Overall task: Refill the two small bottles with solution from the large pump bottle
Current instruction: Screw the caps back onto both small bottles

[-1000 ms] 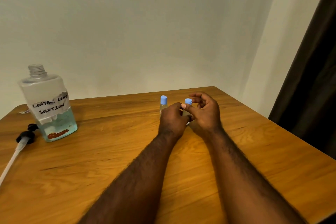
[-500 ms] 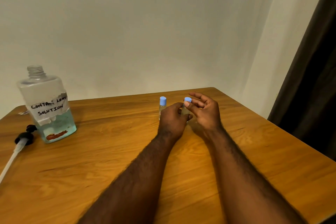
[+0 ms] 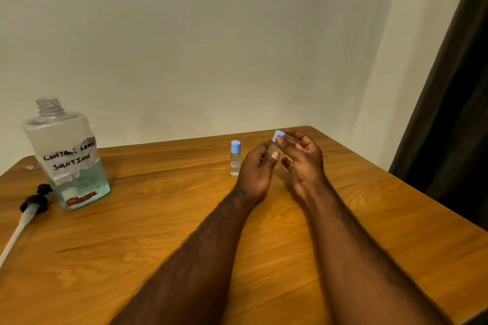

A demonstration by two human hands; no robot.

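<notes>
Lifting noted: your left hand (image 3: 254, 174) now holds one small bottle (image 3: 272, 149) clear of the table (image 3: 158, 219), tilted, where it stood a moment ago. Your right hand (image 3: 303, 158) pinches its blue cap (image 3: 278, 135). The capped second bottle (image 3: 235, 158) stands just left; the large bottle (image 3: 67, 155) sits open, far left. Uncapping appears underway.

held bottle (image 3: 272, 149): body mostly behind hands | pump tube (image 3: 12, 241): cut by left edge

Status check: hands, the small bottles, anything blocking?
Left hand holds one small bottle; right hand at its blue cap. Second small bottle capped, standing. Nothing blocking.
</notes>
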